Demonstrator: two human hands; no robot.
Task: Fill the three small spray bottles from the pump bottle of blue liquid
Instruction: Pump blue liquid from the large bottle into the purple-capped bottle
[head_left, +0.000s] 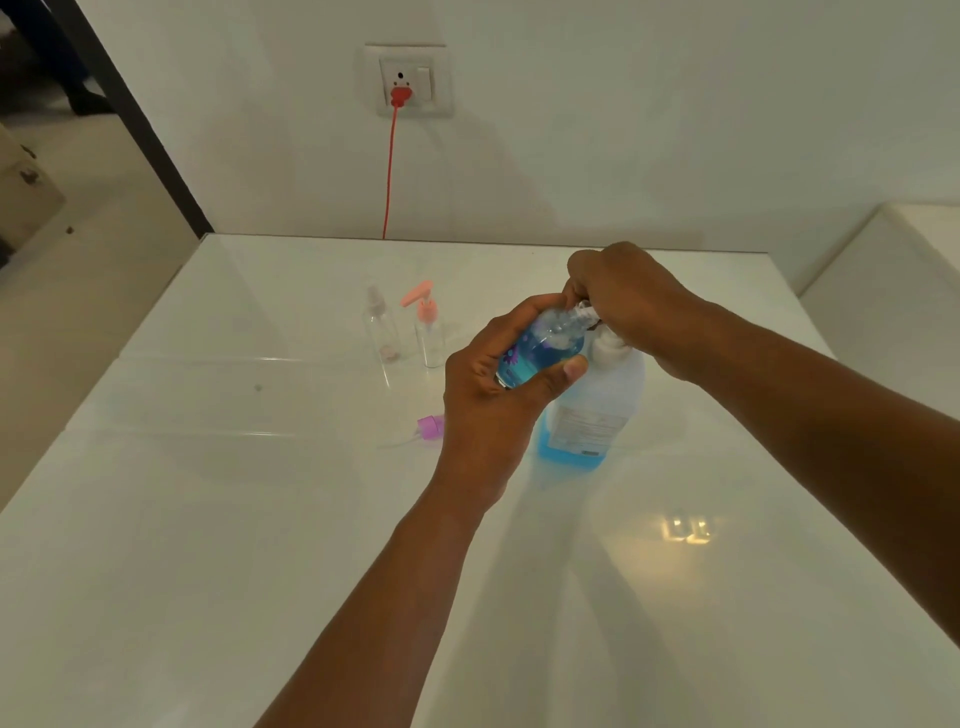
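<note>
My left hand (498, 384) grips a small clear bottle (545, 345) tilted to the right, with blue liquid inside and a flower print. Its mouth meets the white pump nozzle under my right hand (623, 296), whose fingers curl over the pump head. The large pump bottle (597, 410) stands below, blue liquid low in its base. Two empty small bottles stand behind: one with a clear cap (382, 327), one with a pink pump top (428, 327). A purple spray cap (431, 426) lies on the table beside my left wrist.
The white glossy table (208, 519) runs to the wall at the back. A red cord (389, 171) hangs from a wall socket (408, 80) behind the table. A white ledge (893, 291) sits at the right.
</note>
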